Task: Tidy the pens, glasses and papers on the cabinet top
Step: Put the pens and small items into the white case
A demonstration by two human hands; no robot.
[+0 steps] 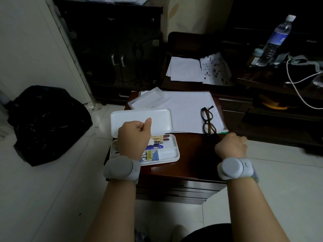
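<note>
Fingers (pixel 242 142) R hand curled | glasses (pixel 208 120) long axis near-far on papers (pixel 188 109)

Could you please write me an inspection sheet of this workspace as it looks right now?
Surface: dark wooden cabinet top, bare at the front right.
Job's things: open white pencil case with pens and a binder clip inside; glasses lying on the stack of papers; clear plastic box on the papers' far left corner.
Clutter: more loose sheets on the unit behind.
Hands: left hand over the pencil case, fingers curled; right hand at the near right corner of the papers, grip unclear.
Cables: white cable at right.
Surroundings: water bottle, black bag on the tiled floor.
</note>
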